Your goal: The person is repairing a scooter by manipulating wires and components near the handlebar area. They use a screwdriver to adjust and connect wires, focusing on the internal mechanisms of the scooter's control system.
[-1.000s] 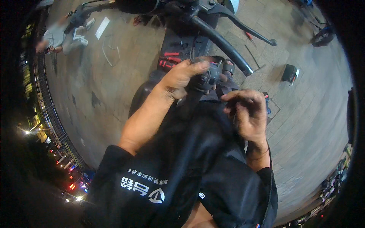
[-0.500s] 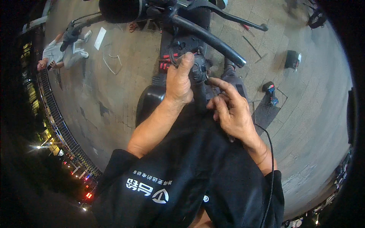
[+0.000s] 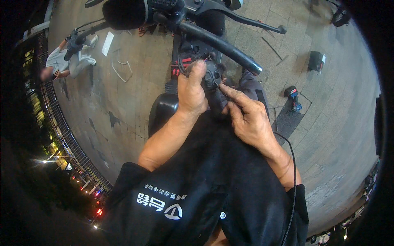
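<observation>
Close in front of me, my left hand [image 3: 191, 88] is closed around a black handlebar switch housing [image 3: 211, 74] with small buttons on its side. Its thumb points up along the housing, while the other fingers are hidden behind. From the right, the stretched index finger of my right hand [image 3: 251, 119] reaches the lower edge of the housing. Below it the thumb and remaining fingers are loosely bent and apart from the index finger. I see nothing held in that hand. A bare black handlebar tube [image 3: 221, 44] with a brake lever [image 3: 250, 20] crosses above both hands.
Red-handled tools [image 3: 177, 67] lie on the scooter's footboard. A cordless drill [image 3: 293, 98] and a dark box [image 3: 316, 61] rest on the paving at right. A person [image 3: 67, 61] sits at far left, near a railing [image 3: 67, 137]. A black cable [image 3: 293, 172] hangs by my right arm.
My right index fingertip has moved slightly left and up, against the switch housing. My left hand and the housing have shifted a little left and down. The handlebar sits slightly further left.
</observation>
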A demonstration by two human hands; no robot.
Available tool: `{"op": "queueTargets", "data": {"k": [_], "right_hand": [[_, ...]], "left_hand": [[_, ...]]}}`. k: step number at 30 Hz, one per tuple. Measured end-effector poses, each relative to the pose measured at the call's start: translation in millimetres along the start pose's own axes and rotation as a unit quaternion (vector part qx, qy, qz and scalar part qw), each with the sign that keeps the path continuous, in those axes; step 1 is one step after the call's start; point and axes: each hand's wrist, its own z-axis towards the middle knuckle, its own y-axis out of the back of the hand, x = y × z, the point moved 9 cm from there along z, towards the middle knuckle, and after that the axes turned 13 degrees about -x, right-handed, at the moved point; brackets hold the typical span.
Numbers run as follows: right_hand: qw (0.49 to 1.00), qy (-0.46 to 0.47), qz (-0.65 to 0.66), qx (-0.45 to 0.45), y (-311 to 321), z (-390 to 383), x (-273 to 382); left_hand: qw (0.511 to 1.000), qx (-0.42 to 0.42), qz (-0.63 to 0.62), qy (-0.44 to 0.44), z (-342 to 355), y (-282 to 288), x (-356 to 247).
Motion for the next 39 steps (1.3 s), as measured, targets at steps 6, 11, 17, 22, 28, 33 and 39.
{"op": "queueTargets", "data": {"k": [6,11,17,22,28,33,39], "right_hand": [[0.996,0.063,-0.046,-0.039,0,-1,4],[0.993,0.075,-0.087,-0.006,3,7,7],[0.982,-0.128,-0.030,0.138,-5,22,-29],[0.988,0.006,-0.128,0.083,-5,21,-7],[0.972,-0.166,0.019,0.164,-20,25,-43],[0.945,-0.208,0.108,0.230,-25,32,-57],[0.988,0.031,-0.105,0.113,-19,33,-23]], "left_hand": [[0.998,0.030,0.007,-0.050,-2,-3,-3],[0.996,0.026,0.051,-0.070,-1,0,6],[0.999,0.018,0.030,-0.041,1,7,8],[0.995,-0.008,0.075,-0.059,7,18,17],[0.996,0.003,0.072,-0.048,6,16,6],[1.000,-0.024,0.008,-0.017,9,24,13],[0.997,-0.028,0.019,-0.063,11,31,12]]}}
